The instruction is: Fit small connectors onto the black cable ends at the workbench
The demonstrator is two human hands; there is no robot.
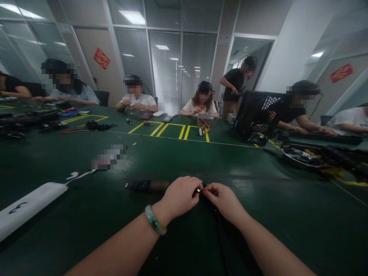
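Note:
A dark, pen-like electric screwdriver (156, 186) lies across the green table in front of me, its metal tip pointing left. My left hand (184, 191), with a jade bangle (155, 220) on its wrist, is closed around the right end of the tool. A small bright metal spot (198, 190) shows at its fingertips. Just beside it, my right hand (220, 195) pinches the end of a black cable (220, 230), which trails down toward me. The fingers of both hands nearly meet and hide the joint between tool and cable.
To the left are a white power strip (34, 203) and a blurred-out phone (110, 156) on a white cord. A metal bowl (301, 158) and dark parts lie at right. A black computer case (258, 115) stands farther back. Several people sit across the table (172, 153).

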